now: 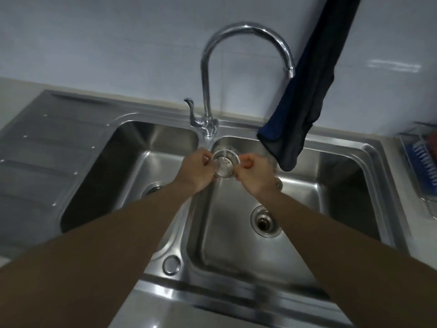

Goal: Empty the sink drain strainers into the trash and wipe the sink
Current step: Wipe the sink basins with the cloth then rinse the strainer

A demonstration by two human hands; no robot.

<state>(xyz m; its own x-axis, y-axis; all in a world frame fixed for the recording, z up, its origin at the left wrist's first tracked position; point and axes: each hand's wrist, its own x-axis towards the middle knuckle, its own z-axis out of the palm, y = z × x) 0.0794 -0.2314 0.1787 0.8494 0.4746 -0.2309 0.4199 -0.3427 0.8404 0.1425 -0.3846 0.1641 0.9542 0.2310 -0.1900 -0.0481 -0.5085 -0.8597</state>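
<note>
Nearest, the steel sink (212,301) is showing its flat front rim, with a small round cap (171,264) sitting on the rim where the divider between the two basins is meeting it. Two bare forearms are reaching away over that rim. In the right basin, the drain opening (266,221) is lying open with no strainer in it, just to the left of the right forearm. The left basin's drain (153,188) is peeking out beside the left forearm. Farther in, the left hand (196,170) is pinching the left rim of a round perforated strainer (223,165) with curled fingers, and the right hand (254,176) is pinching its right rim the same way. The two are holding it in the air over the far left corner of the right basin, near the faucet base. A pale streak like water is showing at its far edge. Beyond, the curved faucet (246,29) is arching toward the right, its lever (192,112) standing to the left of the stem. A dark blue cloth (305,102) is hanging down the tiled wall, its end dangling over the right basin's far edge. A wire rack (423,162) is sitting at the far right.
</note>
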